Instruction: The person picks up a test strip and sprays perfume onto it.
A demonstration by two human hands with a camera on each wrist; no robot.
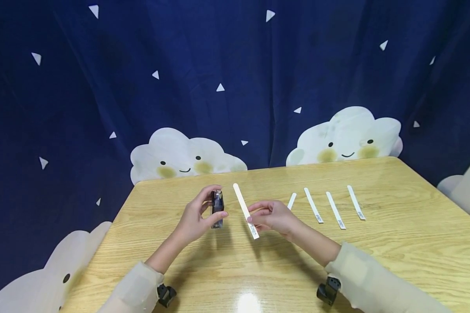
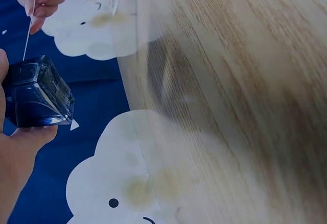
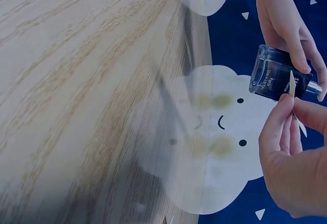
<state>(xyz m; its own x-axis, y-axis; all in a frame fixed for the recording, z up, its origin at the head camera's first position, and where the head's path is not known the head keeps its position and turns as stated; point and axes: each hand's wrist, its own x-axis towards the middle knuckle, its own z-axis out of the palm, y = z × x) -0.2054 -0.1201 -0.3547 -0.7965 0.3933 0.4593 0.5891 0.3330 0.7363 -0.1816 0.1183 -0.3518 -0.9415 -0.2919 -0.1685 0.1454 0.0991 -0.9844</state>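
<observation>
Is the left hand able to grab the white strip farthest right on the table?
Probably not right now: the left hand is holding the dark bottle, and the right hand, pinching another strip, sits between it and the farthest-right strip.

From where I stand, it could be a home or a small studio corner: a wood-grain table [image 1: 227, 265] before a navy curtain [image 1: 203, 56], nursery-style, with smiling clouds [image 1: 180, 143] and white triangles [image 1: 270, 16].

Left hand [image 1: 196, 218] and right hand [image 1: 274, 217] (both gripping) hover.
</observation>
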